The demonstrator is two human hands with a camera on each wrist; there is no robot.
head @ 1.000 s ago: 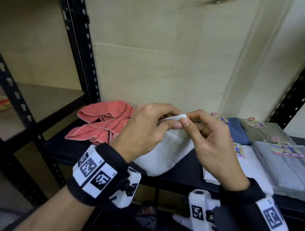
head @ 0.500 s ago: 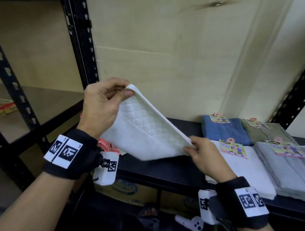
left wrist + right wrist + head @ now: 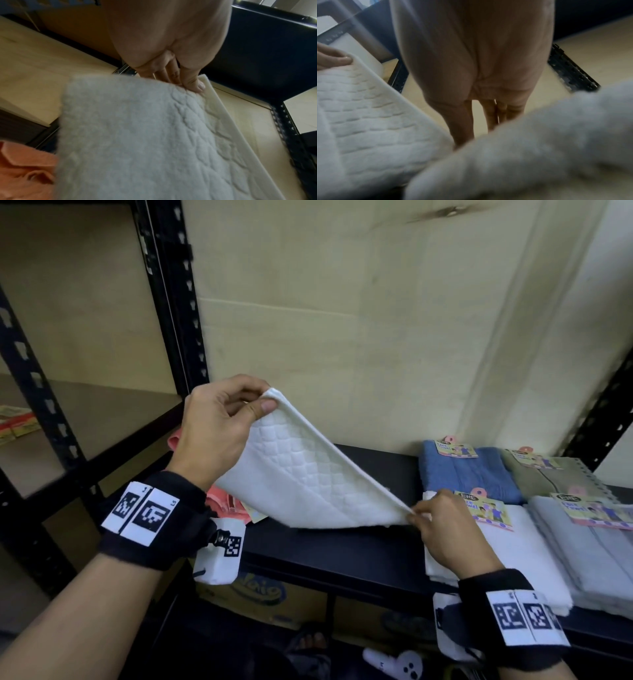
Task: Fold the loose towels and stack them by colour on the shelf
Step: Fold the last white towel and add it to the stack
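A white quilted towel (image 3: 301, 481) is stretched out above the black shelf (image 3: 342, 549). My left hand (image 3: 263, 402) pinches its upper left corner between thumb and fingers, raised high. My right hand (image 3: 416, 513) pinches the lower right corner, low near the shelf. The left wrist view shows the thumb (image 3: 195, 85) pressed on the towel (image 3: 137, 142) edge. In the right wrist view the towel (image 3: 368, 115) hangs to the left and blurred white cloth (image 3: 530, 155) fills the lower right. A crumpled pink towel (image 3: 226, 501) lies behind my left wrist.
Folded towels lie at the right of the shelf: a white stack (image 3: 520, 553), a blue one (image 3: 469, 477), an olive one (image 3: 555, 477) and a grey stack (image 3: 592, 549), several with paper labels. A black upright post (image 3: 171, 302) stands at the left. A cardboard box (image 3: 260, 594) sits below.
The hands, together on the towel's edge a second ago, have drawn apart. The left has risen up and left, the right has dropped right, spreading the towel taut.
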